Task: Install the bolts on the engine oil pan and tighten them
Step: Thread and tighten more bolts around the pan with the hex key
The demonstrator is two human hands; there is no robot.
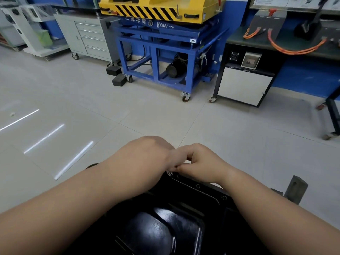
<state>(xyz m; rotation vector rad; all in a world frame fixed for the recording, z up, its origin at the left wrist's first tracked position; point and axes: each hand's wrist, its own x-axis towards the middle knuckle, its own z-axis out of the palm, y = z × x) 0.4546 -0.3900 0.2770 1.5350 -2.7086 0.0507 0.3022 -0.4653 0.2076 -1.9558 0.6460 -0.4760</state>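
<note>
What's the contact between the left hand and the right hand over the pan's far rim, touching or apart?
Touching. Head view: curled fingers of the right hand meet the left hand with no gap, above the oil pan rim.

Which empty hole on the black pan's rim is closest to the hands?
The hole right below the right hand. The other hole sits farther down the oil pan rim, beside the forearm.

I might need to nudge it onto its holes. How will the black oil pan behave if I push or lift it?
The oil pan looks like ribbed pressed metal, so it is probably stiff, not floppy. Its glossy paint suggests a slippery grip; the flange likely gives a better hold. It is broad and deep, so probably fairly heavy.
</note>
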